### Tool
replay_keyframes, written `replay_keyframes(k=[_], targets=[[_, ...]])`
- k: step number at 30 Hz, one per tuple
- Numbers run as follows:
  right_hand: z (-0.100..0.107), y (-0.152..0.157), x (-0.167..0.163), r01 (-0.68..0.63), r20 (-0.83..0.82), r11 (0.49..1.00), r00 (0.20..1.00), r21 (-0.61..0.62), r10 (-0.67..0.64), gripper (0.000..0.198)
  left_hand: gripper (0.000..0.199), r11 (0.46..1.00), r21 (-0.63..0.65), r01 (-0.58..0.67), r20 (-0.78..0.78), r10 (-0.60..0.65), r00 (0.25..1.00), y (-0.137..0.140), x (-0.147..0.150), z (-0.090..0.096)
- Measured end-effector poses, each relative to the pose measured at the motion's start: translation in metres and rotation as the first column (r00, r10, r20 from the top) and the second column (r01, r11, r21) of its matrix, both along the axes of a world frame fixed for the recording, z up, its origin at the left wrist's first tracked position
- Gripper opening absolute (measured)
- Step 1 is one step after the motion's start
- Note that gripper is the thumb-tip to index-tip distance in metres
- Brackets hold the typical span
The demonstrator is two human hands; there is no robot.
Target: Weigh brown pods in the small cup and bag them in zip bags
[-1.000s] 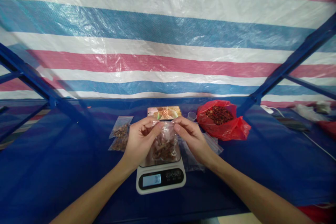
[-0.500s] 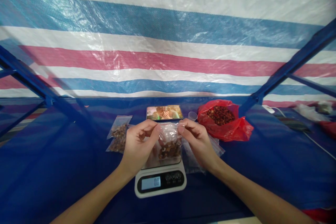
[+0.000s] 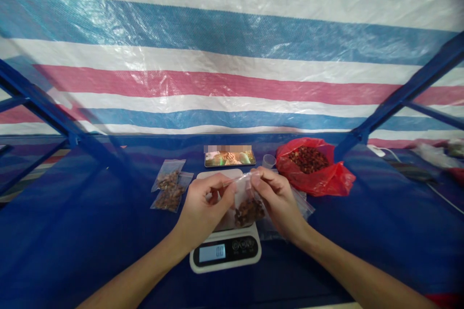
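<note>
A small clear zip bag (image 3: 249, 210) with brown dried pieces at its bottom hangs between my hands. My left hand (image 3: 210, 203) pinches its top edge at the left corner. At the other end of the same edge, my right hand (image 3: 275, 195) grips it between thumb and fingers. Directly beneath is a white kitchen scale (image 3: 225, 266), its display reading 0.0; the bag and my hands hide part of its plate. Whether the bag's seal is closed, I cannot tell.
Two filled zip bags (image 3: 170, 186) lie left of the scale. Behind it stand a phone (image 3: 230, 157) and a small clear cup (image 3: 268, 160). An open red plastic bag (image 3: 333, 178) of dried pieces sits at right, with flat clear bags (image 3: 302, 205) near it. Blue metal bars (image 3: 384, 101) rise at both sides.
My hands and the held bag have shifted slightly right over the scale. The bag now hangs tilted, and more of the scale's plate shows. The view has turned a little.
</note>
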State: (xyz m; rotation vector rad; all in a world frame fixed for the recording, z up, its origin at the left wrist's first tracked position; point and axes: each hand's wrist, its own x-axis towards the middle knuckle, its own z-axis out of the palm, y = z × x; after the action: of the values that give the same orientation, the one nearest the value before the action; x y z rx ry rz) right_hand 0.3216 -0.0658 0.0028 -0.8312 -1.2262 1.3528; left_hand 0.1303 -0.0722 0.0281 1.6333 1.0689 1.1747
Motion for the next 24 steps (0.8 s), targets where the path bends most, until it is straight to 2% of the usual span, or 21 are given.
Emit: replay_keyframes(k=[10,16,24], targets=[[0.002,0.003,-0.002,-0.041,0.029,0.999,0.999,0.028,0.04,0.029,0.035,0.997,-0.065,0.046,0.171,-0.035,0.985,0.007,-0.002,0.002],[0.003,0.003,-0.003,-0.049,0.058,0.991,0.997,0.123,0.042,0.031,0.037,0.993,-0.092,0.077,0.237,-0.054,0.97,0.007,0.001,-0.001],[0.005,0.003,-0.011,-0.06,0.044,0.996,0.997,0.059,0.058,0.032,0.037,0.987,-0.076,0.144,0.231,-0.123,0.965,0.006,0.001,-0.005]])
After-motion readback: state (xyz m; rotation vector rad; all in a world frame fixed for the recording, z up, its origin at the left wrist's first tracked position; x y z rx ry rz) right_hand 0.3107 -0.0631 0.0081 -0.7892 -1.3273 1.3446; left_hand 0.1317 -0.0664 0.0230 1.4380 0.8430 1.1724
